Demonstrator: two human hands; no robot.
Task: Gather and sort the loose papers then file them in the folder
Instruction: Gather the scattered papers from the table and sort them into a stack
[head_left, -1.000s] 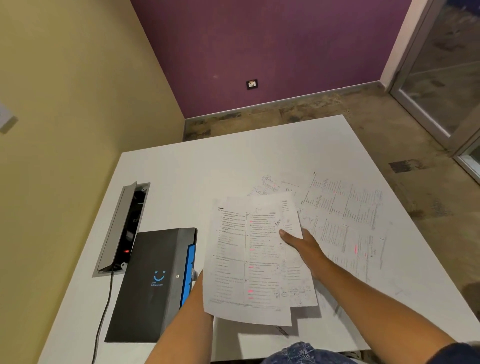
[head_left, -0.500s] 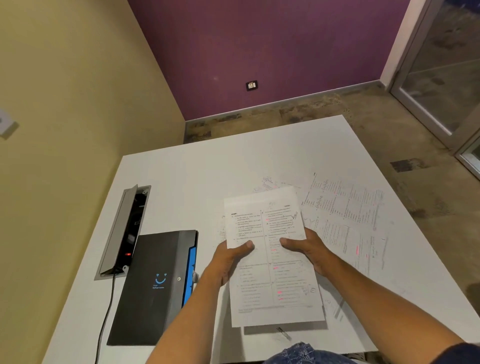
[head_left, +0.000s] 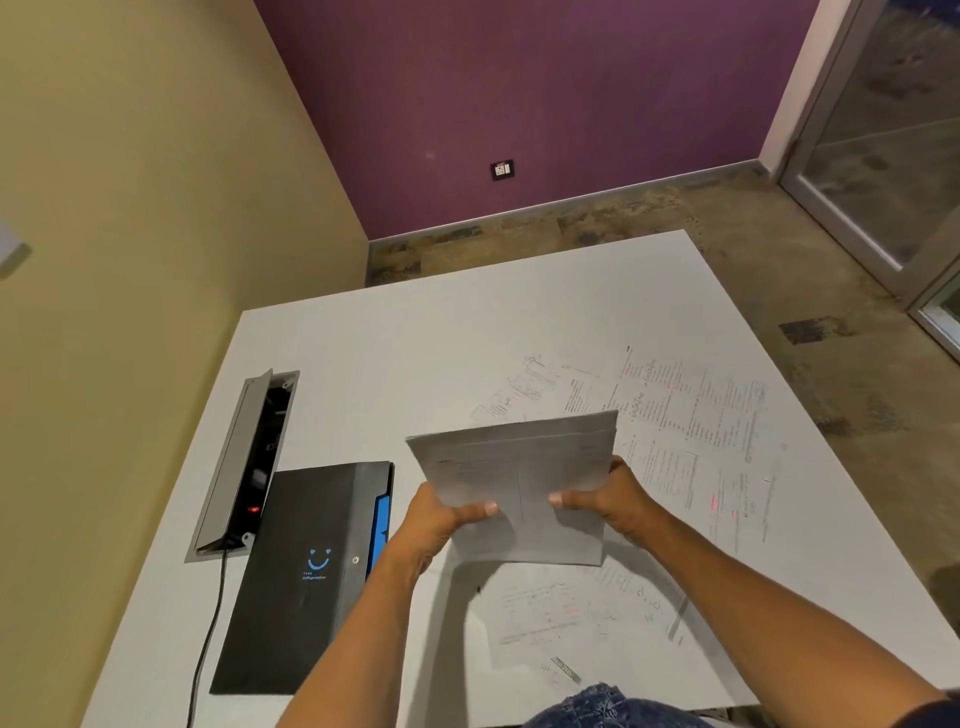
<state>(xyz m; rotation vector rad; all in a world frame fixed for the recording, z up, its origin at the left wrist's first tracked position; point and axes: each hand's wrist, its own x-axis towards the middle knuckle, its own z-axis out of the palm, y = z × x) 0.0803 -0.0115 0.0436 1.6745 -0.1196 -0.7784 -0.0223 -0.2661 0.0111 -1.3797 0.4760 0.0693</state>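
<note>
Both hands raised | left hand (head_left: 434, 519), right hand (head_left: 613, 501) fingers pinch paper stack (head_left: 519, 478) | tilted above table (head_left: 415, 364)

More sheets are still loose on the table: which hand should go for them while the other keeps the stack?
Right, probably. The right hand is nearest the loose papers spread on that side. The left hand can keep the stack; it is also closer to the black folder.
</note>
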